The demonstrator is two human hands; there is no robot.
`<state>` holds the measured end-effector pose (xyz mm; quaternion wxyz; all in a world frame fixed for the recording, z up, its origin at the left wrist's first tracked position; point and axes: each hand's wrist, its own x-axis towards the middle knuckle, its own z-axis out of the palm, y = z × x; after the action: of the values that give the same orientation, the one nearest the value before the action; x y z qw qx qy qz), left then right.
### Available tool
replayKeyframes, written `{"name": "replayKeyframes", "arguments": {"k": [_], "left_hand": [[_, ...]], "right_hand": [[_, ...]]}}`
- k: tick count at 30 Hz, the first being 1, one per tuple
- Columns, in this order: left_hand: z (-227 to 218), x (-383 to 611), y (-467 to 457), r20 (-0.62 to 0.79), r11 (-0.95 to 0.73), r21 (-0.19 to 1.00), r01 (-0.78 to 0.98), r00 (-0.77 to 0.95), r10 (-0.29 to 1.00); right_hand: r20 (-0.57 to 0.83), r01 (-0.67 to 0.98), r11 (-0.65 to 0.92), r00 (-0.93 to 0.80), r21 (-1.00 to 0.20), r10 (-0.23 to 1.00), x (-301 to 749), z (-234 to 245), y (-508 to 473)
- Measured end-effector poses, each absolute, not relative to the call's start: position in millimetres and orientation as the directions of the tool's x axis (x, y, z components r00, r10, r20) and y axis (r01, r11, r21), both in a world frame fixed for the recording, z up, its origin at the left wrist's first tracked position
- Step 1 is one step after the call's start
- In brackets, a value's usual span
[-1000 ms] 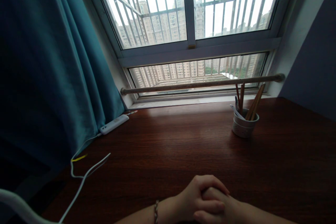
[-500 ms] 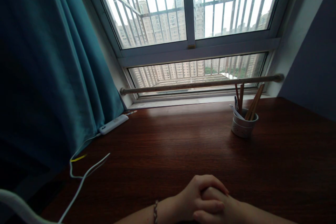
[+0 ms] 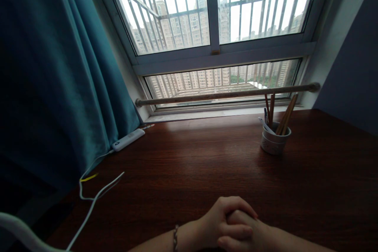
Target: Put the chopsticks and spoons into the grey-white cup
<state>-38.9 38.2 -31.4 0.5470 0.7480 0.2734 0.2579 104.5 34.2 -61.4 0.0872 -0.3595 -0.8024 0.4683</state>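
My two hands rest clasped together on the dark wooden desk (image 3: 191, 157) near its front edge. My left hand (image 3: 220, 222) lies over my right hand (image 3: 254, 234), its fingers curled round it. A braided bracelet (image 3: 176, 237) circles my left wrist. Neither hand holds any object. The nearest thing is a white pen cup (image 3: 274, 140) with several pencils, standing apart at the far right of the desk.
A white power bank (image 3: 128, 139) lies at the desk's back left, its white cables (image 3: 94, 197) trailing toward the front left corner. A teal curtain (image 3: 59, 78) hangs on the left. A wooden rod (image 3: 227, 94) runs along the barred window.
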Motion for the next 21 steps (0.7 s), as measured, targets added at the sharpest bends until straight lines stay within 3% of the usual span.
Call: {"name": "replayKeyframes", "arguments": {"k": [5,9,14,21], "left_hand": [[-36,-38,40,0.097,-0.266,0.955,0.128,0.715,0.692],[-36,-38,42,0.112,-0.274,0.955,0.115,0.714,0.691],[-35,-39,41,0.095,-0.254,0.961,0.113,0.723,0.684],[-38,-40,41,0.097,-0.259,0.958,0.121,0.717,0.691]], "right_hand": [[-0.220,0.530,0.337,-0.732,-0.778,0.645,102,-58,34],[-0.194,0.479,0.410,-0.800,-0.776,0.567,101,-60,35],[-0.060,0.389,0.380,-0.761,-0.839,0.646,107,-81,36],[-0.054,0.396,0.372,-0.742,-0.839,0.668,108,-93,36]]}}
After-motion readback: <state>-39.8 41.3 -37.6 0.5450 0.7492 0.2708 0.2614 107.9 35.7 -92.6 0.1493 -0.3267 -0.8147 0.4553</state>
